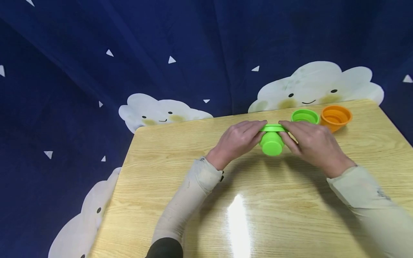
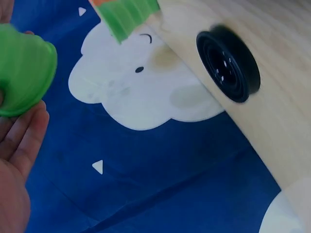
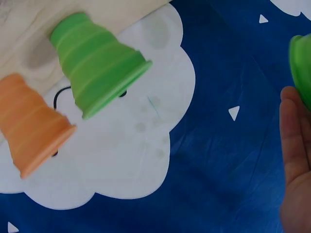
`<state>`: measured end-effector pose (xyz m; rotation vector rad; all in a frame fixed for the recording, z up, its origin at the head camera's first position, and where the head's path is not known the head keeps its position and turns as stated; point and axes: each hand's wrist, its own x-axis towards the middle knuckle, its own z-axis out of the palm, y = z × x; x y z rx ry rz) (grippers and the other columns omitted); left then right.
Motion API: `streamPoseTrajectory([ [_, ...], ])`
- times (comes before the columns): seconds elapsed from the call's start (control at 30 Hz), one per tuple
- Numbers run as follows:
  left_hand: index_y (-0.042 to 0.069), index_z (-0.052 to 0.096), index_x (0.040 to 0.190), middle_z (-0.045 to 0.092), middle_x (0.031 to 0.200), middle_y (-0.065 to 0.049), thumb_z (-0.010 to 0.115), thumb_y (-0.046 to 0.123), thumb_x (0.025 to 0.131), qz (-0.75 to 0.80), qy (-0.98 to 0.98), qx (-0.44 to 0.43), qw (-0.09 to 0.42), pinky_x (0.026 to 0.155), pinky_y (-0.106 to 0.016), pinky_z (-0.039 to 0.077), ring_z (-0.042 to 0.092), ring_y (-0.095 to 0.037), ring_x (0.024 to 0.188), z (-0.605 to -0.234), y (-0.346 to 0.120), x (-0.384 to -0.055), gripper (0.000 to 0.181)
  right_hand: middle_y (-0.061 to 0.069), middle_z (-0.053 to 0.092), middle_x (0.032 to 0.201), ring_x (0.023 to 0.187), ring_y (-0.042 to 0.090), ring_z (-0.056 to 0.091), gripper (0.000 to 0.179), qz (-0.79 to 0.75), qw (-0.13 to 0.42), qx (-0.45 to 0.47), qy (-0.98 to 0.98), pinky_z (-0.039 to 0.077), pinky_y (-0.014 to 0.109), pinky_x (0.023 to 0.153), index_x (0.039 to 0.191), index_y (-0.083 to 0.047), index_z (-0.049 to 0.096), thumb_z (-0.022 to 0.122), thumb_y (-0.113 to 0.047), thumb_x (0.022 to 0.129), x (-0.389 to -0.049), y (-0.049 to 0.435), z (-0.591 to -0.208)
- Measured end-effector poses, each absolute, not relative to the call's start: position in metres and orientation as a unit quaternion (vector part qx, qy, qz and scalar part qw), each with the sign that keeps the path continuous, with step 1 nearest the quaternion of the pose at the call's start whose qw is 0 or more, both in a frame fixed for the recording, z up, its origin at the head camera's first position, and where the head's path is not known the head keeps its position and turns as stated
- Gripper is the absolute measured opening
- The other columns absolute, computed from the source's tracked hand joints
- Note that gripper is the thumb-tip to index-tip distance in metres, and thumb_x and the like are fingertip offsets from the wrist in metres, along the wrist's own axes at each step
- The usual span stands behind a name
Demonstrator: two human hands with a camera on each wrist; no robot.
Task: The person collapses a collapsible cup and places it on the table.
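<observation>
Pinching a green cup [image 1: 272,146], left hand [image 1: 238,139] and right hand [image 1: 311,143] hide its rim's ends; wrist views crop it.

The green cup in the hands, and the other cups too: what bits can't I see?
Held green cup: its inside, turned away in the head view; both wrist views cut it off at a side edge.
Standing green ridged cup: its lower part in the head view, behind the right hand.
Orange ridged cup: mostly cut off by the left wrist view's top edge.
</observation>
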<state>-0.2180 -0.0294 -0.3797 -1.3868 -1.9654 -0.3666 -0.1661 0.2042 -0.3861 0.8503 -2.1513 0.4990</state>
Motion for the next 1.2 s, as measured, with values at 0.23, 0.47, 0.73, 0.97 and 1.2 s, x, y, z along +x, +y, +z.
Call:
streamPoseTrajectory([
  [0.23,-0.005,0.067,0.122,0.074,0.108,-0.011,0.067,0.013,0.099,-0.202,-0.774,-0.51,0.316,0.09,-0.017,0.052,0.071,-0.015,0.091,-0.382,-0.026,-0.217,0.03,0.023,0.071,0.088,0.07,0.038,0.069,0.048,0.205,0.387,0.316,-0.842,0.057,0.054,0.054,0.115,0.007,0.067,0.043,-0.034,0.108,-0.169,0.2,-0.392],
  [0.47,0.0,0.062,0.117,0.071,0.106,-0.012,0.067,0.008,0.098,-0.454,-0.755,-0.462,0.097,0.081,-0.02,0.057,0.069,-0.01,0.093,-0.376,-0.03,-0.218,0.022,0.019,0.073,0.088,0.069,0.028,0.07,0.028,0.3,0.35,0.276,-0.843,0.057,0.042,0.057,0.115,0.009,0.068,0.072,-0.004,0.09,-0.167,0.198,-0.391],
  [0.73,-0.011,0.072,0.101,0.065,0.123,-0.024,0.08,-0.01,0.08,-0.573,-0.69,-0.44,-0.05,0.092,-0.039,0.058,0.064,-0.015,0.113,-0.368,-0.043,-0.214,0.022,0.02,0.074,0.091,0.076,0.028,0.071,0.028,0.372,0.286,0.212,-0.857,0.04,-0.002,0.076,0.116,0.009,0.069,0.071,0.008,0.088,-0.167,0.199,-0.388],
  [0.97,0.0,0.081,0.094,0.073,0.109,-0.013,0.089,0.005,0.075,-0.464,-0.733,-0.492,0.074,0.088,-0.021,0.055,0.068,-0.014,0.104,-0.374,-0.04,-0.221,0.021,0.018,0.074,0.091,0.075,0.027,0.071,0.027,0.364,0.282,0.207,-0.863,0.04,-0.002,0.074,0.116,0.007,0.07,0.072,0.005,0.09,-0.17,0.199,-0.389],
  [1.2,0.002,0.081,0.087,0.074,0.1,-0.011,0.089,0.005,0.075,-0.397,-0.776,-0.461,0.165,0.087,-0.011,0.05,0.07,-0.018,0.094,-0.376,-0.036,-0.218,0.015,0.016,0.075,0.089,0.074,0.027,0.072,0.027,0.36,0.29,0.203,-0.863,0.042,0.001,0.069,0.115,0.005,0.072,0.076,-0.001,0.088,-0.171,0.196,-0.389],
])
